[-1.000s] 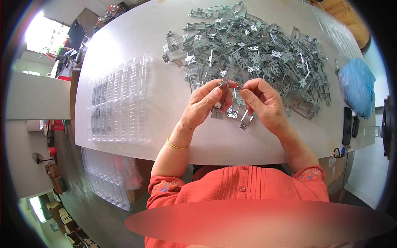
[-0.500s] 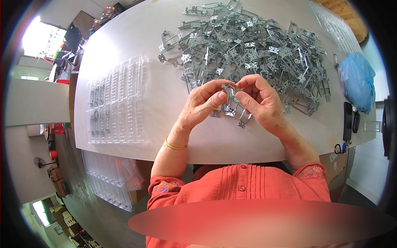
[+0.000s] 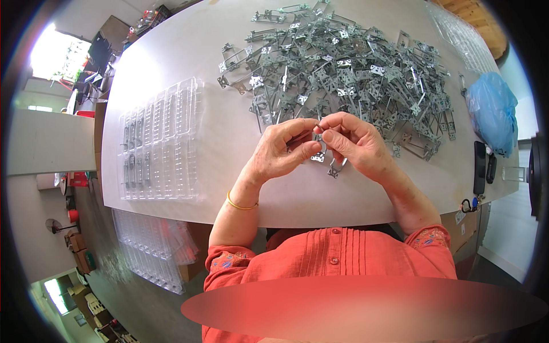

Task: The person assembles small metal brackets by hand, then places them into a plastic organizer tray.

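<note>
Currently, step: fitting one metal clip (image 3: 320, 150) together.
Hands: left hand (image 3: 280, 153), right hand (image 3: 357, 146) both pinch it, fingers closed.
Next: likely steady fingertip alignment.

Place: small factory assembly workshop | Evidence: long white worktable (image 3: 171, 63) with a big heap of stamped metal brackets (image 3: 349, 63) at upper centre | clear plastic part trays (image 3: 160, 143) at left, more stacked below (image 3: 151, 251) | cardboard boxes (image 3: 80, 251) on the floor, lower left
</note>
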`<state>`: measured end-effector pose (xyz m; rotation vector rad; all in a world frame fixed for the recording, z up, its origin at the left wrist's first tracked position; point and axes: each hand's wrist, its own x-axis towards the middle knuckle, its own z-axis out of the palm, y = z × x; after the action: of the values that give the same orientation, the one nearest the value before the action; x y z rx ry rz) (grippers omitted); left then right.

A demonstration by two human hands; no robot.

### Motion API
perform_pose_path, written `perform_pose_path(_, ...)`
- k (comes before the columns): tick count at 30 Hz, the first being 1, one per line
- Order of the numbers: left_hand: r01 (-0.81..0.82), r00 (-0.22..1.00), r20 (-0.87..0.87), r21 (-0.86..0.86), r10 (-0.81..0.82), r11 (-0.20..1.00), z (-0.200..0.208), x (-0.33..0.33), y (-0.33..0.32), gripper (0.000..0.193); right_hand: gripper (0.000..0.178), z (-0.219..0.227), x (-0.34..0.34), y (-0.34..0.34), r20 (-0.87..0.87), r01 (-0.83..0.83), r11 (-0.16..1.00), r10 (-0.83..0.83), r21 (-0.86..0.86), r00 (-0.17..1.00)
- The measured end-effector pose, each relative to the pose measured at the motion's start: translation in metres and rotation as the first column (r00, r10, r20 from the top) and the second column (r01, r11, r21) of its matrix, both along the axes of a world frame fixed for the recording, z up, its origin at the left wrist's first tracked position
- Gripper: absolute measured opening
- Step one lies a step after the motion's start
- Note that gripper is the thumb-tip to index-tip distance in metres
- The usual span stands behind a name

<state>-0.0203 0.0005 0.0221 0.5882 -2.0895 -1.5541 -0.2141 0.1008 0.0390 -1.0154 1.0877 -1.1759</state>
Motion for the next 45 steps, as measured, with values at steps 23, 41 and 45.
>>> perform_pose_path(23,0.07,0.945,-0.31,0.497,0.102,0.865,-0.006,-0.001,-0.004,0.046,0.016,-0.007,0.003,-0.001,-0.191,0.16,0.983,-0.175,-0.087,0.966)
perform_pose_path(41,0.071,0.991,-0.13,0.424,-0.017,0.903,0.001,0.002,0.0,0.043,0.025,-0.003,-0.007,-0.006,0.224,-0.007,0.989,-0.026,0.145,0.974)
perform_pose_path(45,0.102,0.994,-0.08,0.366,-0.077,0.925,0.004,0.0,0.003,0.044,0.027,-0.005,-0.008,-0.006,0.174,0.011,0.984,-0.042,0.177,0.984)
